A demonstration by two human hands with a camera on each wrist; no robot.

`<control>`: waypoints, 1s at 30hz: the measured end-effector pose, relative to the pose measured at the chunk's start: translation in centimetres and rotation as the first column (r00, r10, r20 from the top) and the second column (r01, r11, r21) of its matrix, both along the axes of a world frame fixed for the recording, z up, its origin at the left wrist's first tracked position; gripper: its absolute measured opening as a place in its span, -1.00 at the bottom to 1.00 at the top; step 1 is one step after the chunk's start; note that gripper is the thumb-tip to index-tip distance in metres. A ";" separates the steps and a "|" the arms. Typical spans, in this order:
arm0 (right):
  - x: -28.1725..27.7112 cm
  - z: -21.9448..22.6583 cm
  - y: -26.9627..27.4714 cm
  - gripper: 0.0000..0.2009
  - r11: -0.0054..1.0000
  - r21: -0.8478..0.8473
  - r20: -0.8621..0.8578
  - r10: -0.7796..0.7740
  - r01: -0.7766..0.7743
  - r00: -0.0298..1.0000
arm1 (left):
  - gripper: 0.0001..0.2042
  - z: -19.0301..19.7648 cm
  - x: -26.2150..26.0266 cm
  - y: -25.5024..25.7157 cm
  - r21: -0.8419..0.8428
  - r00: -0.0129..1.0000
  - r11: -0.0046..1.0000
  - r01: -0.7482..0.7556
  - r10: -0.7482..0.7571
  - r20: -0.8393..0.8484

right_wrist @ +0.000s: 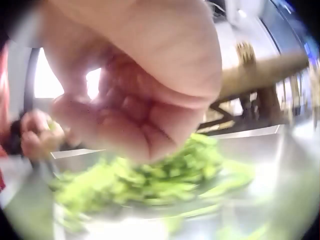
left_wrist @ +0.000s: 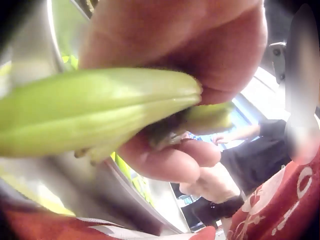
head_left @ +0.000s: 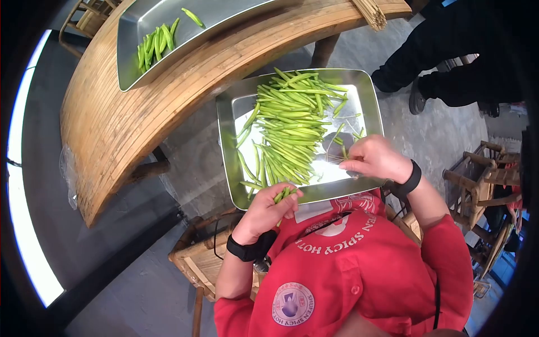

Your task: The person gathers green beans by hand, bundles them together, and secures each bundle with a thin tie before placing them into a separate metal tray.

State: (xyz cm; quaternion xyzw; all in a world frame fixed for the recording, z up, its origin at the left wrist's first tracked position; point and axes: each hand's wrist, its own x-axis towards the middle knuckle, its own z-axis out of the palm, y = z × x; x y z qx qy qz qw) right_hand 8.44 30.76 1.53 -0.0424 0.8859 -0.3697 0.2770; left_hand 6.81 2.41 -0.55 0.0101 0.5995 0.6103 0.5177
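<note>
Long green beans [head_left: 292, 121] lie heaped in a deep metal tray [head_left: 227, 168] in front of the person. Over the tray's near left edge, the left hand [head_left: 268, 210] grips several green beans [head_left: 285, 195]. Close up in the left wrist view, one bean [left_wrist: 95, 107] sticks out past the fingers. The right hand [head_left: 375, 159] hovers at the tray's right side, its fingers curled in toward the thumb. Thin strings [head_left: 332, 157] and short green pieces [head_left: 338, 139] are beside its fingertips. In the right wrist view the curled fingers [right_wrist: 132, 112] show no bean.
A curved bamboo table [head_left: 129, 129] stands beyond the tray. On it rests a second metal tray [head_left: 224, 14] with a small bunch of beans [head_left: 158, 44]. A bundle of thin sticks [head_left: 369, 14] lies at the table's edge. Another person's legs [head_left: 426, 56] and bamboo chairs [head_left: 477, 180] are to the right.
</note>
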 end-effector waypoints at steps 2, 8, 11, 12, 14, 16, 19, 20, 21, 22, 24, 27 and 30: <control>0.4 -1.6 -0.3 -0.86 0.938 0.340 -0.363 0.194 -0.064 0.911 | -0.85 -0.3 0.1 0.1 0.014 1.000 1.000 -0.012 0.012 -0.011; 0.9 -2.9 -6.9 -0.86 0.891 -0.445 -0.363 -0.082 -0.095 0.928 | -0.88 -0.2 0.2 1.5 0.047 1.000 0.999 -0.010 0.011 -0.017; 0.6 -2.1 -7.1 -0.92 0.928 -0.352 -0.468 -0.058 -0.126 0.882 | -0.88 -0.3 0.2 1.5 0.038 1.000 0.999 -0.011 0.011 -0.017; 0.5 -1.9 -7.1 -0.92 0.928 -0.349 -0.472 -0.054 -0.130 0.880 | -0.88 -0.3 0.2 1.4 0.045 1.000 0.999 -0.013 0.013 -0.016; 0.6 -1.6 -7.1 -0.92 0.911 -0.401 -0.455 -0.104 -0.100 0.884 | -0.87 -0.2 0.2 1.2 0.073 1.000 0.997 -0.023 0.024 -0.011; 0.7 -1.5 -7.0 -0.90 0.917 -0.395 -0.458 -0.154 -0.045 0.876 | -0.87 0.0 0.2 0.8 0.099 0.999 0.994 -0.036 0.036 -0.003; 0.2 -1.1 -5.2 -0.88 0.955 -0.291 -0.456 -0.188 0.054 0.870 | -0.87 0.1 0.1 -0.5 0.072 0.999 0.997 -0.040 0.041 -0.018; -0.1 -0.8 -4.3 -0.86 0.978 -0.186 -0.450 -0.174 0.098 0.876 | -0.87 -0.2 0.1 -0.9 0.060 0.995 0.993 -0.098 0.099 -0.025; -0.5 -0.5 -3.4 -0.83 0.997 0.038 -0.401 -0.047 0.067 0.915 | -0.88 -0.5 0.2 -1.2 0.049 0.987 0.987 -0.156 0.158 -0.032; -0.9 -0.2 -2.7 -0.79 0.966 0.258 -0.321 0.070 0.016 0.944 | -0.88 -0.7 0.3 -1.2 0.052 0.987 0.986 -0.159 0.160 -0.029; -0.7 -2.2 -3.5 -0.84 0.949 0.316 -0.379 0.125 0.001 0.917 | -0.88 -1.1 0.3 -1.2 -0.013 0.939 0.940 -0.342 0.341 -0.045; -1.3 -4.2 -7.6 -0.84 0.988 0.150 -0.531 0.113 -0.038 0.840 | -0.88 -1.0 0.3 -0.7 -0.038 0.902 0.901 -0.431 0.431 -0.020; -2.0 -5.4 -10.1 -0.81 0.984 0.174 -0.493 0.120 -0.038 0.862 | -0.86 -0.6 0.2 -0.5 -0.031 0.909 0.909 -0.416 0.416 0.008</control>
